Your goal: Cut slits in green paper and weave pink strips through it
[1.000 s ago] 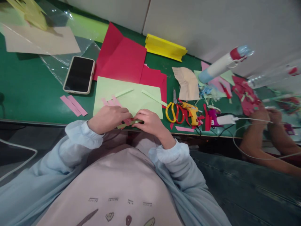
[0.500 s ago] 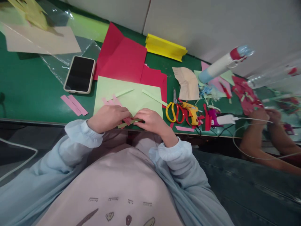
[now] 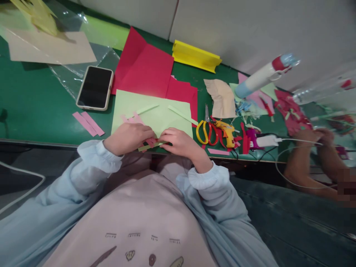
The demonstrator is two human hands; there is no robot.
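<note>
At the table's front edge, my left hand (image 3: pixel 130 138) is closed on a small piece of crossed pink and green paper strips (image 3: pixel 151 142). My right hand (image 3: pixel 178 141) pinches the right end of the same piece, its fingertips close to the left ones. Fingers hide much of the piece. Under both hands lies a light green paper sheet (image 3: pixel 155 120). On that sheet rest two loose green strips, one at the left (image 3: pixel 147 109) and one at the right (image 3: pixel 182 114). Several pink strips (image 3: pixel 136 118) lie just beyond my left hand.
To the left are a phone (image 3: pixel 95 88) and two pink strips (image 3: pixel 88 124). Red paper (image 3: pixel 147 66) lies behind the sheet. Scissors (image 3: pixel 205 129), a yellow glue gun (image 3: pixel 226 131) and a bottle (image 3: pixel 261 76) stand or lie rightward. A co-worker's hands (image 3: pixel 308 137) work at far right.
My right hand has shifted very slightly to the right, and the paper piece between my hands has moved a little. Both hands keep their hold.
</note>
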